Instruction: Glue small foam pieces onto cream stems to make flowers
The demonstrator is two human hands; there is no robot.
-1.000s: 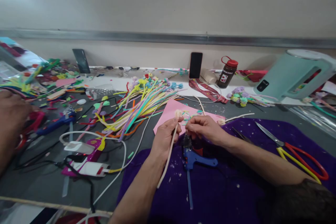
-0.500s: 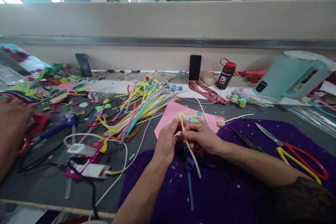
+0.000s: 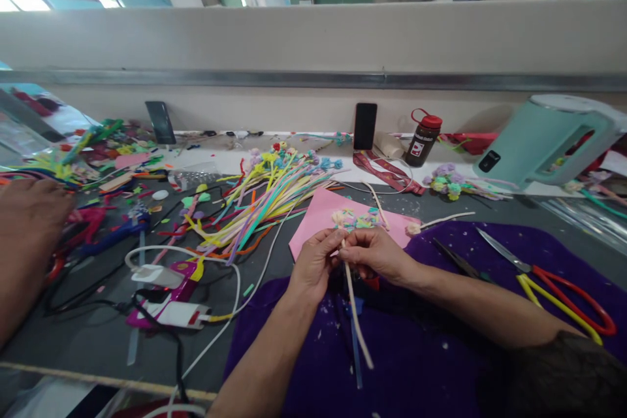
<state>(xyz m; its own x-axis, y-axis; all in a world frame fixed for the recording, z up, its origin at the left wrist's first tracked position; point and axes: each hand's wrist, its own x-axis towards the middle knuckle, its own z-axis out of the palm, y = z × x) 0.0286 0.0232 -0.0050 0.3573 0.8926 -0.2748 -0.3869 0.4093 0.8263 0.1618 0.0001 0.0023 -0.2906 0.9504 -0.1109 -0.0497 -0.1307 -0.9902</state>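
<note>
My left hand (image 3: 312, 262) and my right hand (image 3: 376, 253) meet above the purple cloth (image 3: 421, 359), fingertips pinched together. Between them they grip a cream pipe cleaner (image 3: 353, 313), whose long end hangs down toward me. Its upper end is hidden by my fingers. Just beyond my fingertips lies a pink sheet (image 3: 313, 219) with small pastel pieces (image 3: 365, 217) on it. Below my hands, partly covered, is a blue glue gun (image 3: 359, 307) with a clear glue stick. Another cream pipe cleaner (image 3: 448, 218) rests to the right of the sheet.
Pipe-cleaner flowers (image 3: 264, 202) lie in a bundle at centre left. Scissors (image 3: 553, 294) and pliers (image 3: 458, 258) are at right. Behind stand a phone (image 3: 365, 126), a bottle (image 3: 423, 140) and a kettle (image 3: 526, 144). Cables surround a power strip (image 3: 169, 300). Another person's hand (image 3: 32, 225) is at left.
My hands have slid up toward the top of the cream pipe cleaner; its curled end no longer shows above my fingers, and more of its tail hangs below.
</note>
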